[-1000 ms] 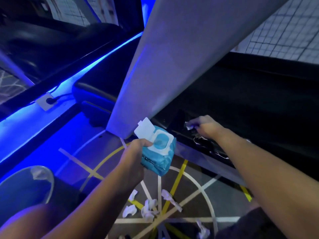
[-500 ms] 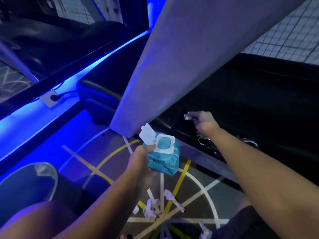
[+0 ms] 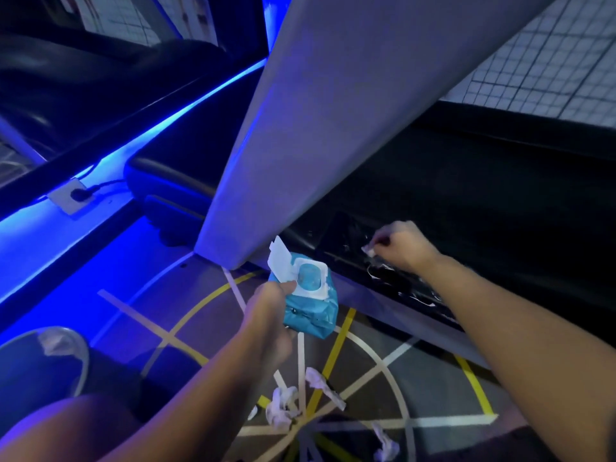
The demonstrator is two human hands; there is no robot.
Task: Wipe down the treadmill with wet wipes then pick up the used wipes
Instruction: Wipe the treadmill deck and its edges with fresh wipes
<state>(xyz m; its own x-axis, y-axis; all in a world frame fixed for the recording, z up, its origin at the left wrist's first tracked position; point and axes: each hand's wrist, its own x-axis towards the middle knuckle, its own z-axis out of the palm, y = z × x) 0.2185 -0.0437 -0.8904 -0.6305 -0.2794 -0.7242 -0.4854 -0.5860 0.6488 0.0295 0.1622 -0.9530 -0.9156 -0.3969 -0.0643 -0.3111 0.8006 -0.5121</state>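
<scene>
My left hand (image 3: 271, 311) grips a teal wet-wipe pack (image 3: 310, 308) with its white lid flipped open, held low beside the treadmill's grey upright (image 3: 333, 121). My right hand (image 3: 401, 246) pinches a small white wipe (image 3: 369, 251) against the black side rail of the treadmill deck (image 3: 466, 208). Wet streaks show on the rail just under that hand. Several crumpled used wipes (image 3: 281, 406) lie on the floor below, with another used wipe (image 3: 385, 445) near the bottom edge.
The grey floor (image 3: 376, 371) has yellow and white lines. A round bin (image 3: 43, 358) with a wipe inside sits at the lower left. A blue-lit ledge with a wall socket (image 3: 71, 195) runs along the left. A tiled wall stands at the upper right.
My right hand has slid the wipe a little to the right along the treadmill rail. My left hand and the pack stayed about where they were.
</scene>
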